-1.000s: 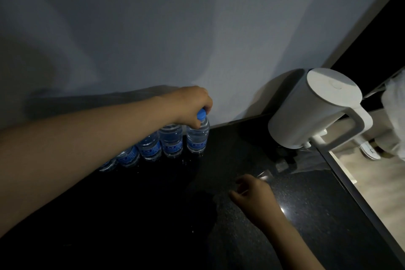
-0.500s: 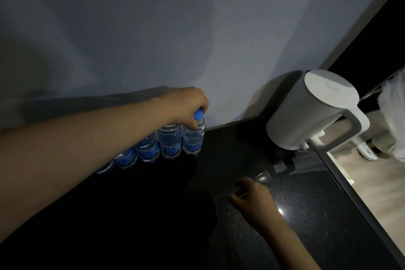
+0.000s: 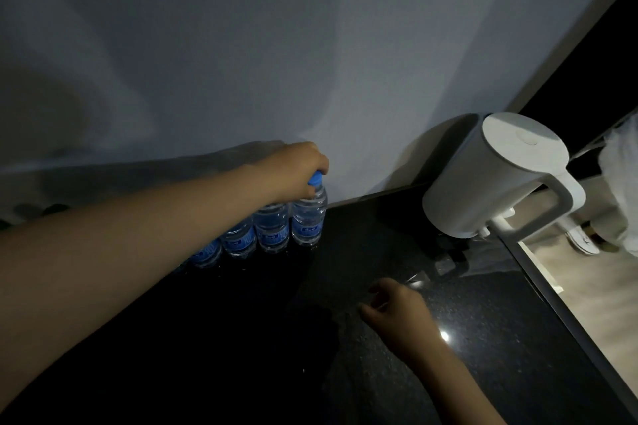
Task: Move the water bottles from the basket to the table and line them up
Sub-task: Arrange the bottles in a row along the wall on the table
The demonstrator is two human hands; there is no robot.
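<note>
Left hand (image 3: 297,169) clamped on end bottle (image 3: 308,221), far side of table (image 3: 483,338).
Bottles (image 3: 269,235) upright in a touching row by the wall, blue labels, print too blurred to read. Left fingers grip the rightmost one's blue cap (image 3: 315,179). Right hand (image 3: 397,310) near, loosely curled, empty. White kettle (image 3: 490,179) far right.

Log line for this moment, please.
left hand: grips cap of end bottle | end bottle: upright, right end of row on table | right hand: loosely curled, holds nothing
</note>
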